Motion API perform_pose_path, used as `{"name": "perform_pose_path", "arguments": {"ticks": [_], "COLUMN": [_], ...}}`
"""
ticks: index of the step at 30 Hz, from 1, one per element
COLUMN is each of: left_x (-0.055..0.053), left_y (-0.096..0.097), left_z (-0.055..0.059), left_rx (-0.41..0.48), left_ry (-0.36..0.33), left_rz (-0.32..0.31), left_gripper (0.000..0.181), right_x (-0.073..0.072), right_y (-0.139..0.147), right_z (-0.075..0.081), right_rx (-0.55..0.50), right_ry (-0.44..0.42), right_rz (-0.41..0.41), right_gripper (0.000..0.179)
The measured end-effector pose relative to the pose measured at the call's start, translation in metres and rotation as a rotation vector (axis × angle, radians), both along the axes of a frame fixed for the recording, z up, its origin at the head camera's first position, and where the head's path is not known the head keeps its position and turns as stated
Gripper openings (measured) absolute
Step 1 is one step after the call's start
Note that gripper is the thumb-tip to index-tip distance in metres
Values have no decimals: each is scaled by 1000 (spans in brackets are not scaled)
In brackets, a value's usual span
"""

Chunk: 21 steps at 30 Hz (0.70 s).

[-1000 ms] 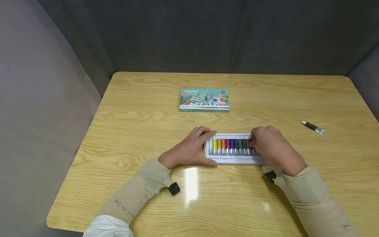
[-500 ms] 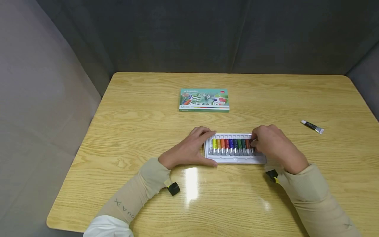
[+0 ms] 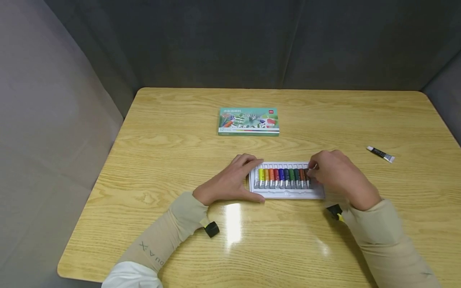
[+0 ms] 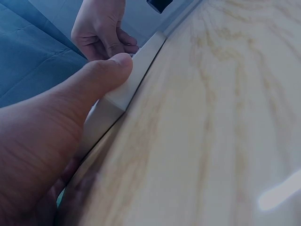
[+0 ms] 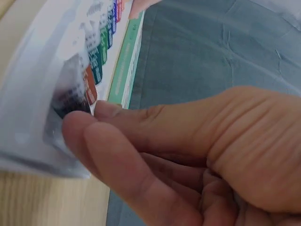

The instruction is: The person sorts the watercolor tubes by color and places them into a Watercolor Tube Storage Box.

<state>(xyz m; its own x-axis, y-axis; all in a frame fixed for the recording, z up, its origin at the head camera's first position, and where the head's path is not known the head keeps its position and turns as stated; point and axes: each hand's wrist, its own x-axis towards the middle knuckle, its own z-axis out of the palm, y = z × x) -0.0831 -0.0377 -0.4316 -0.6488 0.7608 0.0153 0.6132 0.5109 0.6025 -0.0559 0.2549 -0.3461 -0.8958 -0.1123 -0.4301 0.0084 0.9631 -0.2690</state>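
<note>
A white plastic tray [image 3: 288,195] holds a row of paint tubes [image 3: 281,177] in several colours. My left hand [image 3: 230,180] grips the tray's left end, thumb along the near edge and fingers at the far edge. In the left wrist view, the thumb [image 4: 115,70] presses against the tray's side. Over the tray's right end, my right hand [image 3: 336,174] pinches at the dark brown paint tube [image 5: 70,89], the last in the row. The right fingertips hide that tube's cap end. The tube lies within the tray, beside a reddish-brown tube [image 5: 90,82].
A green paint box [image 3: 248,121] with a floral print lies behind the tray. One black paint tube [image 3: 380,154] lies on the wooden table [image 3: 173,136] at the right. Grey curtains [image 3: 216,44] stand behind and at the sides.
My right hand has shifted slightly to the right and away from me, uncovering more of the dark brown tube. The left hand and the tray have stayed put.
</note>
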Motion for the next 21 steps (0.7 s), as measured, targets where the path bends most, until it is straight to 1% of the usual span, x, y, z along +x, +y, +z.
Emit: {"name": "perform_pose_path", "arguments": {"ticks": [4,7,13,16,18,21], "left_x": [0,-1,-1,-1,-1,-1], "left_y": [1,1,1,1,1,1], "left_z": [0,0,-1,-2,-2,-1], "left_rx": [0,-2,-6,-6,-4,-4], "left_ry": [3,1,-2,1,1,0], "left_rz": [-4,-5,-3,0,1,2], "left_gripper": [111,112,113,113,113,113], "right_x": [1,0,-4,-6,-6,-7], "right_y": [10,20,46,58,66,78], "right_z": [4,8,13,14,13,10], "right_rx": [-25,-30,-49,-66,-69,-69], "right_ry": [47,61,50,39,56,113], "right_rz": [-31,-61,-98,-137,-158,-172], "right_gripper": [29,32,42,47,47,45]}}
